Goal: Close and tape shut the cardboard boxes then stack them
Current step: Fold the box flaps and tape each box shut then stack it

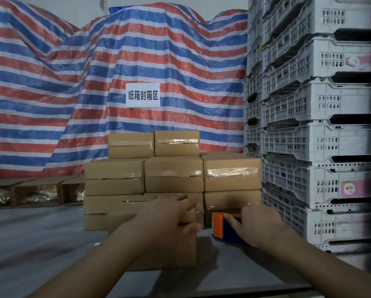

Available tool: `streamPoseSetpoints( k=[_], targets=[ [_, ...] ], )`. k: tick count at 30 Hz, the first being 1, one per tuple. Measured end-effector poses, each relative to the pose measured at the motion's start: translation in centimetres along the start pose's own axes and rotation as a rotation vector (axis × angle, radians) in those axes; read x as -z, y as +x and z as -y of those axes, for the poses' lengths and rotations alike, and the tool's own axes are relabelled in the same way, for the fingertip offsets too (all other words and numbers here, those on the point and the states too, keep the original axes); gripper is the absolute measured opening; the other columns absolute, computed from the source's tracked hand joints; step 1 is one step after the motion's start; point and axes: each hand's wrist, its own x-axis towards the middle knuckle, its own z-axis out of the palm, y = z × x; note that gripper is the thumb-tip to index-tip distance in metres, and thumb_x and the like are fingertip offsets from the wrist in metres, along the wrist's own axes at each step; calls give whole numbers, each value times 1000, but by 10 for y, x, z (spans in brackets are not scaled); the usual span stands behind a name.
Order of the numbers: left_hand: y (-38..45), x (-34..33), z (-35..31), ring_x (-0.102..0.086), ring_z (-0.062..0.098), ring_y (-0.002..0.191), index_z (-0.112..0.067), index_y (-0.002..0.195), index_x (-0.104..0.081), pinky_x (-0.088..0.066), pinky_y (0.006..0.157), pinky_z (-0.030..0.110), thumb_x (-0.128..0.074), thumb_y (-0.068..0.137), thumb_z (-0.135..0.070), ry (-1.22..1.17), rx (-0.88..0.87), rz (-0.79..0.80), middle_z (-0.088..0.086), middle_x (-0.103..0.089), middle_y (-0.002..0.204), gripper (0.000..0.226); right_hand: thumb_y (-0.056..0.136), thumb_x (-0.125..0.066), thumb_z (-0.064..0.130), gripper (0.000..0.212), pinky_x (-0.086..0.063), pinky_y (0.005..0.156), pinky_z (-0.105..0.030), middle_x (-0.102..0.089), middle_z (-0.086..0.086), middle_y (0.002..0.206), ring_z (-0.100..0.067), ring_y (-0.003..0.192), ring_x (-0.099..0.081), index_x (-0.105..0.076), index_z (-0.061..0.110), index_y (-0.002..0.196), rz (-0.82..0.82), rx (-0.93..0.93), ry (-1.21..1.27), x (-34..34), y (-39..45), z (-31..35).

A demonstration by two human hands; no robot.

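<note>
Grey slotted plastic crates (322, 134) tower at right; stacked, taped brown cardboard boxes (173, 175) ahead. Our left hand (169, 218) lies flat, fingers spread, on the near brown cardboard box (158, 252). Beside it, our right hand (259, 226) holds the orange-and-blue tape dispenser (222, 230).

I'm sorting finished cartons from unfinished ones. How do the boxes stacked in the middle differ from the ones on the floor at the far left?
The stacked boxes are closed, with clear tape across their seams; the far-left boxes stand open, with shiny contents showing inside. The stacked boxes are piled in tiers, while the far-left boxes sit in a single row on the floor. Both are plain brown cardboard.
</note>
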Motion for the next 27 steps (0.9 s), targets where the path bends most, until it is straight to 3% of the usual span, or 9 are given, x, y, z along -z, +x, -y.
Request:
streamPoseSetpoints(
  k=[6, 8, 10, 12, 16, 21, 23, 25, 27],
  targets=[
    [4, -3, 2, -33, 19, 142, -43, 151, -17, -36, 110, 43, -41, 90, -70, -7, -7, -15, -8, -22, 161, 70, 92, -14, 78, 80, -44, 55, -28, -64, 2, 70, -11, 64, -61, -64, 19, 73, -30, 3, 53, 34, 12, 4],
    [5, -5, 2, -35, 19, 140, -43, 151, -18, -38, 109, 43, -41, 89, -71, 1, 3, -27, -8, -23, 161, 71, 98, -19, 70, 72, -45, 68, -29, -69, 4, 96, -9, 82, -62, -68, 18, 104, -117, 31, 405, 52, 24, 15],
    [4, -6, 2, -38, 19, 139, -44, 150, -18, -39, 108, 42, -40, 89, -73, 16, 6, -42, -9, -24, 160, 71, 102, -25, 62, 58, -42, 83, -27, -61, 8, 122, -6, 103, -56, -56, 25, 134, -39, -1, 997, 68, 37, 33],
    [4, -6, 2, -40, 18, 137, -45, 149, -20, -40, 108, 43, -40, 89, -72, 15, -3, -51, -10, -26, 159, 70, 105, -25, 57, 56, -40, 102, -34, -57, 3, 137, -14, 123, -53, -49, 24, 144, 80, -108, 1483, 75, 47, 54],
    [2, -5, 3, -47, 15, 129, -48, 145, -23, -43, 103, 41, -39, 89, -71, 11, -34, -94, -12, -32, 155, 63, 105, -27, 57, 59, -30, 116, -43, -51, -3, 146, -21, 136, -44, -40, 21, 150, 145, -179, 1915, 67, 44, 93],
    [-2, -10, 4, -55, 10, 110, -39, 139, -25, -47, 93, 35, -47, 83, -73, -18, -23, -165, -12, -52, 135, 69, 103, -27, 61, 39, -41, 72, -31, -52, -3, 141, -12, 101, -52, -56, 38, 117, 214, -310, 2028, 50, 29, 114],
    [-3, -11, 6, -56, 11, 107, -35, 135, -26, -47, 91, 34, -52, 79, -74, -33, -26, -182, -11, -56, 128, 73, 103, -27, 61, 36, -48, 83, -41, -51, -3, 142, -18, 111, -54, -56, 41, 110, 226, -329, 2025, 46, 25, 117],
    [-2, -13, 7, -55, 12, 114, -34, 141, -21, -45, 96, 36, -57, 77, -72, -14, -30, -179, -10, -54, 133, 82, 104, -26, 57, 36, -40, 107, -48, -50, -3, 145, -22, 125, -49, -56, 38, 112, 204, -310, 1984, 42, 22, 118],
    [-2, -14, 8, -50, 12, 125, -33, 147, -14, -41, 104, 39, -60, 77, -70, -6, -29, -171, -9, -48, 143, 91, 105, -26, 55, 47, -36, 103, -41, -51, -4, 145, -19, 121, -48, -56, 30, 130, 213, -311, 1907, 41, 16, 118]
  ],
)
